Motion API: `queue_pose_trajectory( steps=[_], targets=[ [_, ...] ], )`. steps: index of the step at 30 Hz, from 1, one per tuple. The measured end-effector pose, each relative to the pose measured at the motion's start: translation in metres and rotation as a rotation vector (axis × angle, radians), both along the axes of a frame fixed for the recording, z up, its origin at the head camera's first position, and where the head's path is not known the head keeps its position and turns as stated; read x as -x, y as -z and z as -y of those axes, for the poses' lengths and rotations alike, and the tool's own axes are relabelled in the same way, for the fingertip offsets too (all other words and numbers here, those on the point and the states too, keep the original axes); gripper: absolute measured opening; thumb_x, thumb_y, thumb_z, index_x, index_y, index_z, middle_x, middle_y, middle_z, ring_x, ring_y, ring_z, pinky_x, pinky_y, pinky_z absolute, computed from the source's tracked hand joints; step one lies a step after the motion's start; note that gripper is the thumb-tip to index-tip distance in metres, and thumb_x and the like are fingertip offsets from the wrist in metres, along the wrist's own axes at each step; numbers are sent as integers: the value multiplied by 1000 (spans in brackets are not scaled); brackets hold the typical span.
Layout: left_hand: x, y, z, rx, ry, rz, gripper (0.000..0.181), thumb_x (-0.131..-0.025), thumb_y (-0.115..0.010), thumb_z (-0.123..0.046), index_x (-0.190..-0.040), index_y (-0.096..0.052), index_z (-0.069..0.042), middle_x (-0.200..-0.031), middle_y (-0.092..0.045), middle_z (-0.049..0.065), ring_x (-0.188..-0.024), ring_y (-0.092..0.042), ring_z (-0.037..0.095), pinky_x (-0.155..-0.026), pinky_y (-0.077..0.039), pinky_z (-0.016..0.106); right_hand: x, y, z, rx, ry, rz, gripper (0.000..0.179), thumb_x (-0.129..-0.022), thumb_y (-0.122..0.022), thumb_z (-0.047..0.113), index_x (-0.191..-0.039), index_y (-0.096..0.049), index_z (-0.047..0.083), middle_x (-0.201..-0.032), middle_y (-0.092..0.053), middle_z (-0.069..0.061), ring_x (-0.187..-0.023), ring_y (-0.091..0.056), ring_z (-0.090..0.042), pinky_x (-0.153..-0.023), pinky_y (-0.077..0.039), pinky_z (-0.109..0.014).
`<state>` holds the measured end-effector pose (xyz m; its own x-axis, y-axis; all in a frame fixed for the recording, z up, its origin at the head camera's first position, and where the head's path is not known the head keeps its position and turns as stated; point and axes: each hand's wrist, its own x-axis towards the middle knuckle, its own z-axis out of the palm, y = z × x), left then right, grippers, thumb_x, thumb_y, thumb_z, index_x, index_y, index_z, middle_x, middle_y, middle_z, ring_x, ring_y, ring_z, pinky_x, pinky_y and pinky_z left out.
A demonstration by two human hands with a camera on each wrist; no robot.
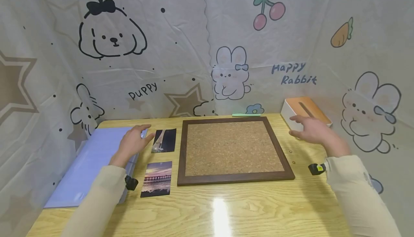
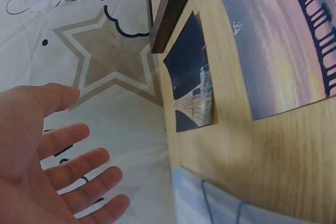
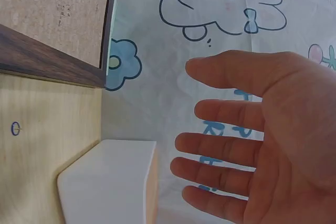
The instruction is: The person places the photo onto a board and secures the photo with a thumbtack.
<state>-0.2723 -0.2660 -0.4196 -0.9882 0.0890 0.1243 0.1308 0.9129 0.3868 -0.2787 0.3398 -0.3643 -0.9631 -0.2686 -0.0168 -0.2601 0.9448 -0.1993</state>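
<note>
My left hand [image 1: 133, 142] is held over the right edge of a lavender folder [image 1: 87, 165], fingers extended and holding nothing. Close to its fingertips lies a night-scene photo [image 1: 168, 142], with a photo of a pier at sunset [image 1: 157, 177] nearer the front. A cork board [image 1: 233, 149] in a dark wooden frame lies flat in the middle of the table. On the right, my right hand [image 1: 313, 133] is raised in front of a white tissue box [image 3: 107, 182] with an orange-brown top. Its fingers are spread, palm bare in the right wrist view.
Two small thumbtacks [image 1: 293, 162] lie on the wooden table [image 1: 258, 204] right of the board. A thin light-green stick [image 1: 246, 115] lies behind the frame. A printed cloth [image 1: 181, 43] hangs along the back and both sides.
</note>
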Motion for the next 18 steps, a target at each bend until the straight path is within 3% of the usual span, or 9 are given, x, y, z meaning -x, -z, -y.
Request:
queue_pose_trajectory(
  steps=[6,12,18],
  targets=[
    [7,10,3,-99,11,-5,50,-101,-57,-32,-144,-52,-5,-144,-51,27,-122,-56,47,-96,-47,63,-3,8,-2,63,-7,-13,60,-96,-64,35,-141,-49,-1,-131,-60,-32,-114,-61,-49,-93,-48,-63],
    [11,19,4,-186,36,68,47,-101,-58,-30,-141,-56,-5,-149,-45,28,-126,-54,48,-98,-49,61,-4,19,-1,161,-9,9,48,-96,-65,29,-133,-57,-2,-121,-67,-28,-104,-67,-43,-87,-54,-56],
    [9,32,-2,-281,-17,100,45,-101,-59,-25,-141,-56,-6,-151,-44,27,-130,-52,46,-99,-49,60,-2,33,-7,199,-15,27,36,-97,-64,26,-123,-64,1,-108,-73,-17,-96,-70,-33,-81,-56,-49]
  ],
)
